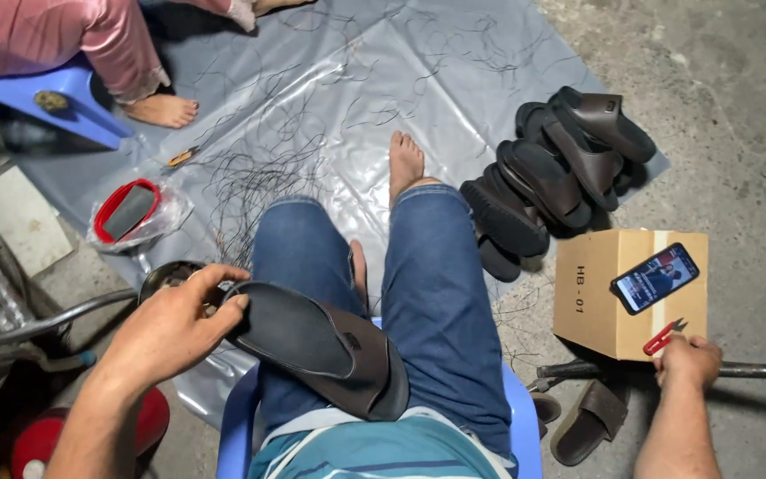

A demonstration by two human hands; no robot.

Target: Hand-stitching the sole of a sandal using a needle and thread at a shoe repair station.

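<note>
Dark brown slide sandal (316, 346) lies sole-up across the person's left thigh, toe end toward the belly, heel end out to the left. Left hand (175, 328) is closed on that heel edge, fingers curled over the rim and thumb on top, a firm pinch with nothing else in it. Just beyond the grip, toward the floor, sits a round dark tin (166, 277), partly hidden by the fingers. Right hand (689, 359) is well apart from the sandal, out past the right knee, closed around small red-handled snips (664, 337) whose tip shows above the fist; blades too small to tell whether they are apart. Touching distance above that hand: a cardboard box (631, 293) with a phone (655, 278) lying on top, screen lit. A long metal bar (755, 369) runs under the fist. To do this well, I judge: keep the sandal pinned flat on the thigh, hold near the edge being worked, bring the snips in with the tip pointed away from the gripping fingers. Further out, a pile of finished sandals (551, 173) on the grey plastic sheet (418, 80), strewn with black thread trimmings (259, 173); another person's bare foot (163, 110) far upper left.
</note>
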